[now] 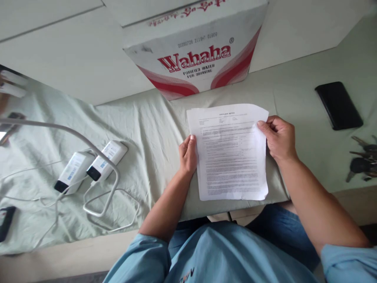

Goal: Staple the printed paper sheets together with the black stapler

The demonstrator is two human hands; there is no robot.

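Sheet (231, 151) on cloth (147, 118), just below box (196, 47) — left hand (187, 155), right hand (278, 137) pinch its side edges, fingers curled narrow.

Counts: 1 printed sheet (231, 151), 2 white power banks (90, 167), 1 Wahaha carton (196, 55), 1 black phone (338, 105), 1 key bunch (363, 159).

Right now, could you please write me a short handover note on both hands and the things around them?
Left hand: grips the left edge of the white printed paper sheet.
Right hand: fingers pinch its upper right edge.
The sheet lies unfolded on the pale green cloth, in front of the red-and-white Wahaha cardboard box.
Black phone and keys lie to the right, two white power banks to the left.
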